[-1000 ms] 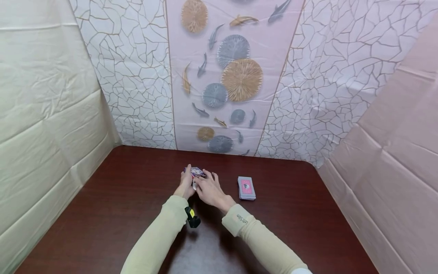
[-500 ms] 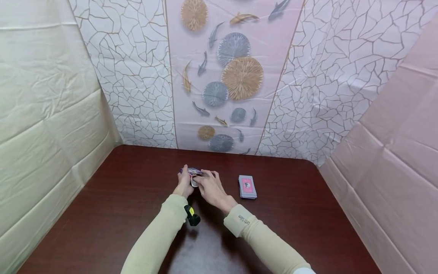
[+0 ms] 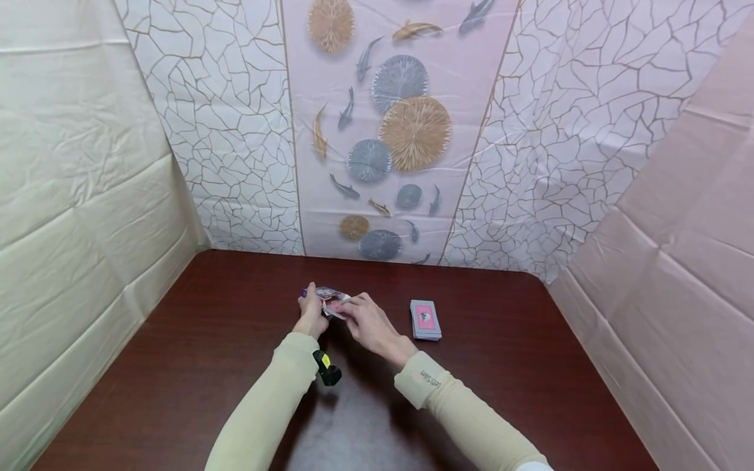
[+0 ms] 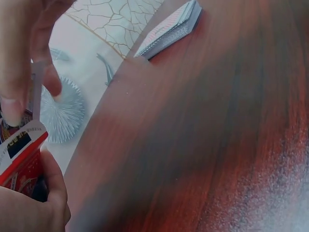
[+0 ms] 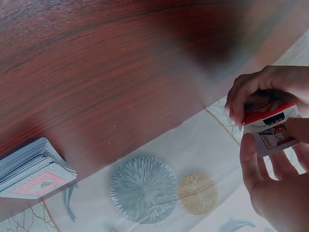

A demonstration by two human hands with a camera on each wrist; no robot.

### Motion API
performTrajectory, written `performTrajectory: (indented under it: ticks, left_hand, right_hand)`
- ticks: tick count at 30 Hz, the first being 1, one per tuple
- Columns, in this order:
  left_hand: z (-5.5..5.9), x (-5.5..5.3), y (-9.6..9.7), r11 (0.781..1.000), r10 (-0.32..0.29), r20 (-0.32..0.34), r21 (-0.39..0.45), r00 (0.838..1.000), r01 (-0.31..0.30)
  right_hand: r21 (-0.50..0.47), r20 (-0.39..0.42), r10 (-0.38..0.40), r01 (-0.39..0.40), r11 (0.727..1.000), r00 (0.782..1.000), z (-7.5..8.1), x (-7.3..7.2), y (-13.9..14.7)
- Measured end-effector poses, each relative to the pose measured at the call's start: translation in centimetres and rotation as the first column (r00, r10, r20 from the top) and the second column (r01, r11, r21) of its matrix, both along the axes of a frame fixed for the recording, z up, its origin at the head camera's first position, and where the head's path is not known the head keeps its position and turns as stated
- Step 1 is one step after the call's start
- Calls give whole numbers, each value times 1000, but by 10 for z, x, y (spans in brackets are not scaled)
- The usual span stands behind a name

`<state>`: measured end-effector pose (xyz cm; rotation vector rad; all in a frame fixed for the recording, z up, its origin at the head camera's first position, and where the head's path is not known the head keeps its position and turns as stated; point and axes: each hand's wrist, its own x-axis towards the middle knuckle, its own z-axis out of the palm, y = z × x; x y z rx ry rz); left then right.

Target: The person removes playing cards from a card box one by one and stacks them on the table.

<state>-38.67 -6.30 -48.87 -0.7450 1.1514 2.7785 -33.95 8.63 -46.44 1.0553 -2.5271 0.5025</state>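
Note:
My left hand (image 3: 311, 317) grips a small red card box (image 4: 28, 170) above the table. In the right wrist view its fingers curl round the box's far side. From the open end a playing card (image 5: 274, 139) with a coloured picture and pale border sticks out. My right hand (image 3: 374, 326) pinches this card between thumb and fingers. Whether more cards lie behind it or inside the box is hidden. To the right of my right hand a stack of playing cards (image 3: 425, 319), pink and grey backs up, lies on the table.
The dark red-brown table (image 3: 495, 386) has a glossy patch near its front. Behind it hangs a patterned cloth (image 3: 235, 131) with fish and round motifs. Plain cloth walls (image 3: 88, 196) rise at both sides. A black camera with a yellow label (image 3: 327, 369) sits on my left wrist.
My hands have drawn slightly apart, the left going left and the right going right. More of the picture card now shows between them. The card stack has stayed put.

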Motion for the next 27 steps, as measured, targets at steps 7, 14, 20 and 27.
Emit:
performTrajectory:
  ticks: [7, 14, 20, 27]
  left_hand:
    - [3, 2, 2, 998, 2, 23, -58, 1000, -1]
    - [0, 1, 3, 998, 0, 25, -68, 1000, 2]
    - [-1, -2, 3, 999, 18, 4, -45, 1000, -18]
    - [0, 1, 0, 996, 24, 43, -83, 999, -21]
  right_hand:
    - [-41, 109, -25, 30, 999, 994, -1, 3, -3]
    - [-90, 173, -52, 68, 994, 984, -6, 4, -4]
    - [-36, 212, -92, 101, 994, 973, -3, 2, 0]
    - [38, 286, -111, 104, 994, 952, 3, 3, 11]
